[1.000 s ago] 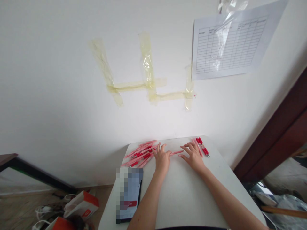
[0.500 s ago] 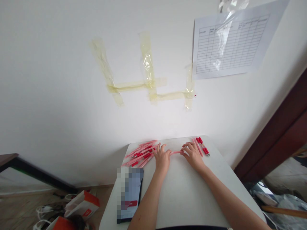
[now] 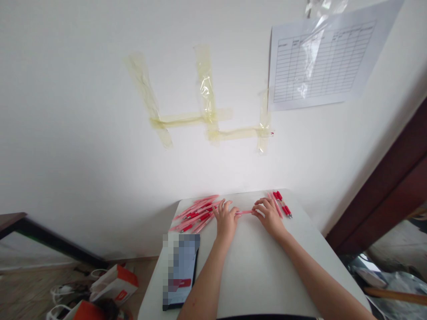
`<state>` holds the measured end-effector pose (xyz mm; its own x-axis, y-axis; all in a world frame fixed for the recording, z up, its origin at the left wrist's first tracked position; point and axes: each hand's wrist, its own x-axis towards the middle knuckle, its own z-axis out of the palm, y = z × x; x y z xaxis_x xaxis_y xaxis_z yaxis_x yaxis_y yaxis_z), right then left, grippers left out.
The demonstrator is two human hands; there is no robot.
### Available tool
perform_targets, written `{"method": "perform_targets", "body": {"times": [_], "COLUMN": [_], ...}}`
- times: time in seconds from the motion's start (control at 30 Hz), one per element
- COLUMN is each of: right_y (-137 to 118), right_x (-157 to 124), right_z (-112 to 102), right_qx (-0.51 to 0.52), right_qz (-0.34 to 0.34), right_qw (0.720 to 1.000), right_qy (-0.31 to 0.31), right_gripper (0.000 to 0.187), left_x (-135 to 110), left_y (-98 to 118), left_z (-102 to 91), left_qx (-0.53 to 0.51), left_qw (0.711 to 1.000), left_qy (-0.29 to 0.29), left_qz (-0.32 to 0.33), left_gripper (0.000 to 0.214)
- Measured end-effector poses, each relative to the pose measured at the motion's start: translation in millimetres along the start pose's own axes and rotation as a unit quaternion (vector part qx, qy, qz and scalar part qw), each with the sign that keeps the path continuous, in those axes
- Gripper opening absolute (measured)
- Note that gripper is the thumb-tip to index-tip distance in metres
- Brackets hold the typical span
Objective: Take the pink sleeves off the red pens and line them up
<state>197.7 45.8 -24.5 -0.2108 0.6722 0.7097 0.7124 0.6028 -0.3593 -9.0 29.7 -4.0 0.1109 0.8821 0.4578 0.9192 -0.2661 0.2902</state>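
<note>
A small white table (image 3: pixel 253 266) stands against a white wall. Near its far edge my left hand (image 3: pixel 226 220) and my right hand (image 3: pixel 268 215) each pinch one end of a thin pink pen (image 3: pixel 245 212) that lies level between them. Left of my left hand lies a loose pile of pink and red pens (image 3: pixel 195 214). Right of my right hand lies a smaller group of red-capped pens (image 3: pixel 281 204), lined up side by side.
A dark phone (image 3: pixel 180 271) lies on the table's near left corner. Strips of yellowed tape (image 3: pixel 205 111) and a printed grid sheet (image 3: pixel 320 62) are stuck on the wall. Boxes and cables (image 3: pixel 106 289) litter the floor at left; a dark wooden door frame (image 3: pixel 387 191) rises at right.
My right hand has moved left from beside the red-capped pens and closed on the right end of the pink pen. My left hand has stayed on its left end.
</note>
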Motion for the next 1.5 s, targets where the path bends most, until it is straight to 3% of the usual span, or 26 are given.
{"method": "perform_targets", "body": {"times": [0.17,0.27,0.6,0.73,0.83,1.07,1.2,1.5], "right_y": [-0.5,0.5,2.6,2.5,4.7,5.9,4.8,4.8], "right_x": [-1.5,-2.9,-2.5,-2.8,-3.3,-3.5,-4.9,-5.1], "right_z": [-1.9,-1.7,-1.9,-2.2,1.3,1.2,-0.1,1.4], "right_qx": [0.022,0.020,0.023,0.030,0.019,0.032,0.019,0.013], "right_qz": [0.013,0.027,0.007,0.021,0.030,0.016,0.031,0.036], "right_qw": [1.000,0.999,1.000,0.999,0.999,0.999,0.999,0.998], "right_qy": [-0.013,-0.027,-0.017,-0.026,-0.025,-0.028,-0.027,-0.039], "right_gripper": [0.014,0.031,0.012,0.027,0.018,0.014,0.031,0.015], "left_x": [-0.1,-0.4,-0.3,0.2,0.2,0.4,0.9,0.3], "left_y": [-0.7,-1.0,-0.5,-1.2,-1.4,-1.7,-2.5,-2.6], "left_z": [1.0,0.6,0.2,-0.1,-0.8,-1.0,-0.1,-1.2], "left_qx": [-0.002,-0.001,-0.010,-0.011,-0.011,0.006,0.005,0.013], "left_qw": [1.000,1.000,1.000,1.000,1.000,1.000,1.000,1.000], "left_qy": [-0.003,0.002,0.004,0.002,-0.004,-0.021,-0.015,-0.015], "left_qz": [0.010,0.009,0.001,-0.002,-0.006,-0.014,-0.016,-0.016], "left_gripper": [0.009,0.009,0.007,0.009,0.009,0.010,0.010,0.011]}}
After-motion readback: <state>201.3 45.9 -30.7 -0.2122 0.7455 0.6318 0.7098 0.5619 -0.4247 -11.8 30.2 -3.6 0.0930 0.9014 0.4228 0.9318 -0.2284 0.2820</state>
